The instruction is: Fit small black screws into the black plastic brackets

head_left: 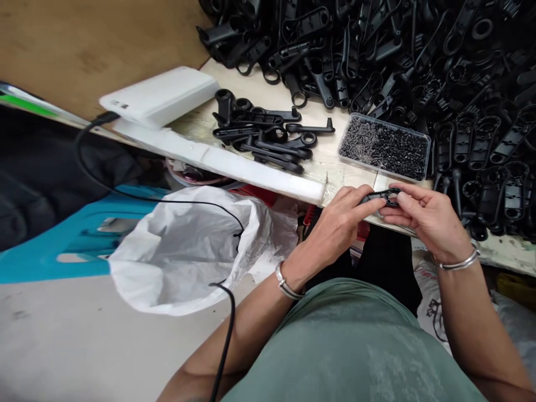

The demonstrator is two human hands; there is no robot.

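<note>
Both hands hold one black plastic arm with a ring-shaped end at the table's front edge. My left hand grips its narrow end, the index finger stretched along it. Around the ring end, my right hand is closed with thumb and fingers pinching. Just beyond the hands sits a clear plastic box of small dark and grey pieces, too small to name. To its left lies a loose group of similar black plastic arms.
A large heap of black plastic parts covers the table's back and right. At left are a white power bank with a black cable, a white foam strip along the edge, an open white sack and a blue stool below.
</note>
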